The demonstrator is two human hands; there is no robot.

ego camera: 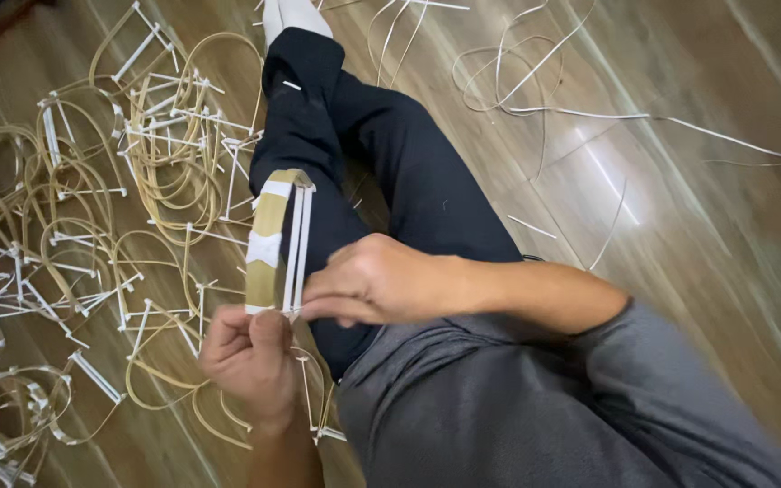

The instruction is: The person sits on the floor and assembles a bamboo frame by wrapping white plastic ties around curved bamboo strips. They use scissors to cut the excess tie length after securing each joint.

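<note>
- The person sits on the wooden floor [698, 271] with one leg in dark trousers [409, 172] stretched away towards the far side, a white sock just showing at the far edge.
- Over the lap both hands work on a curved bamboo band [269, 237], tan in colour, with white strips wrapped across it in patches and two thin white strips [296, 244] running along its right edge.
- The left hand [250, 357] is closed around the near end of the band, thumb and fingers pinching it from below, so the band rises from that hand and arches away over the thigh.
- The right hand [377, 280] comes in from the right, its fingers pressed together on the white strips just above the left hand; it grips those strips, and the two hands sit just beside each other.
- The right forearm is bare and the grey sleeve [625, 361] is pushed up towards the elbow.
- To the left of the leg lies a large heap of finished bamboo loops [92, 208], many bent rings tied with short white cross-pieces, spread over the floor from the far left to the near left.
- On the far right, long loose white strips [535, 81] curl across the floor, well apart from the hands, one trailing off towards the right edge.
</note>
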